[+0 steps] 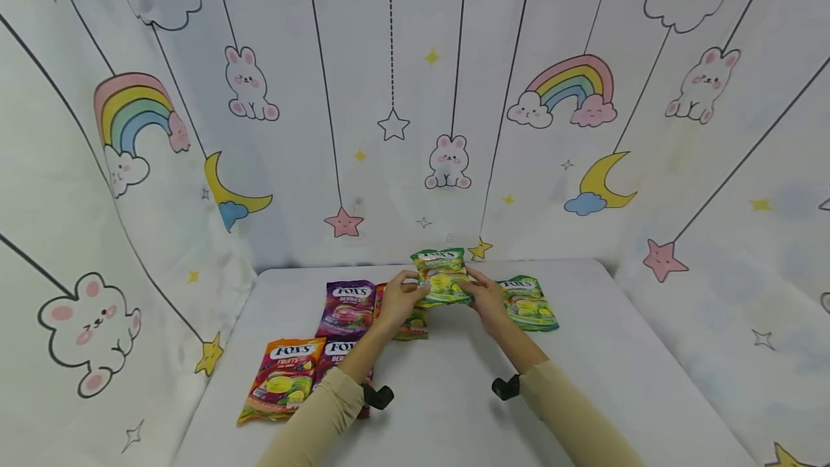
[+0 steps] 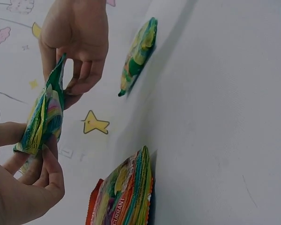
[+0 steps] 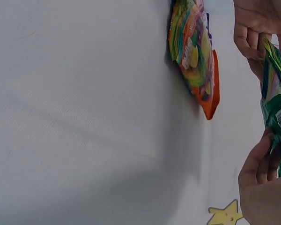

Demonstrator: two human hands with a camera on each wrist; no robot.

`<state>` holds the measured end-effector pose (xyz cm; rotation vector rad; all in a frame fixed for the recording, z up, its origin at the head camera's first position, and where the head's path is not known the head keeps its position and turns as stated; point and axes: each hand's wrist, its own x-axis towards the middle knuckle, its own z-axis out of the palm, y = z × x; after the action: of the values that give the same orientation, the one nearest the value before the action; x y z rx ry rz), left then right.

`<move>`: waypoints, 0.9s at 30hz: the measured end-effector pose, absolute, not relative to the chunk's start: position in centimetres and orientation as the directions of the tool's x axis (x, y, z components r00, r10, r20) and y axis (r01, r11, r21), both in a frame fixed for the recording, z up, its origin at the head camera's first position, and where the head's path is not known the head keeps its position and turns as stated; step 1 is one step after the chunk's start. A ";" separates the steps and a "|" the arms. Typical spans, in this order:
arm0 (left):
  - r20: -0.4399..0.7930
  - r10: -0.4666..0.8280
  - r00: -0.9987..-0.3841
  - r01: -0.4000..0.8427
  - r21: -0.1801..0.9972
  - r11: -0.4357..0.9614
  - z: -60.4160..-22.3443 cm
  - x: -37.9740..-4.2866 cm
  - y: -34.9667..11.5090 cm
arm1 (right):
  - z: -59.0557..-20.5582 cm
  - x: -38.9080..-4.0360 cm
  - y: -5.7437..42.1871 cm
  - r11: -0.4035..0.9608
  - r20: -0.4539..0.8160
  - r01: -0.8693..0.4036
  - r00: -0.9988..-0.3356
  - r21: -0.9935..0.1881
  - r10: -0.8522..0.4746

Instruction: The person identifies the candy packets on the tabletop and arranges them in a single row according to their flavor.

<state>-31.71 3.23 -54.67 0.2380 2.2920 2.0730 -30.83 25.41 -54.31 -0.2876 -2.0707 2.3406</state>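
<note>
Both hands hold up a green candy bag (image 1: 442, 276) above the back of the table. My left hand (image 1: 398, 298) pinches its left side, and the right hand (image 1: 485, 294) pinches its right side. In the left wrist view the bag (image 2: 47, 112) is seen edge-on between thumbs and fingers. The right wrist view shows a barcode on the bag's back (image 3: 276, 112). Another green candy bag (image 1: 528, 305) lies on the table beyond the right hand. An orange candy bag (image 1: 413, 326) lies under the left hand, partly hidden by it.
At the table's left lie a purple candy bag (image 1: 348, 308), an orange fruits bag (image 1: 282, 380) and a second purple bag (image 1: 329, 353), partly covered by the left forearm. The white table (image 1: 454, 395) meets a printed cloth backdrop (image 1: 389, 179) at the back and sides.
</note>
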 end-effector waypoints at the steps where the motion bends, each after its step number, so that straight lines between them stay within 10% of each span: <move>1: 0.074 0.144 -0.987 0.089 0.991 0.096 -54.7 -31.7 3.3 | -54.3 -30.8 25.5 -0.130 -0.134 0.118 -0.983 -0.984 0.124; 27: 0.059 0.162 -0.985 0.078 0.990 0.116 -54.8 -31.4 5.7 | -54.5 -30.1 27.8 -0.114 -0.170 0.152 -0.971 -0.982 0.170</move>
<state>-31.43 5.74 -54.77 0.2480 2.2988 2.0320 -30.09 27.76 -54.52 -0.3782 -2.0836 2.3047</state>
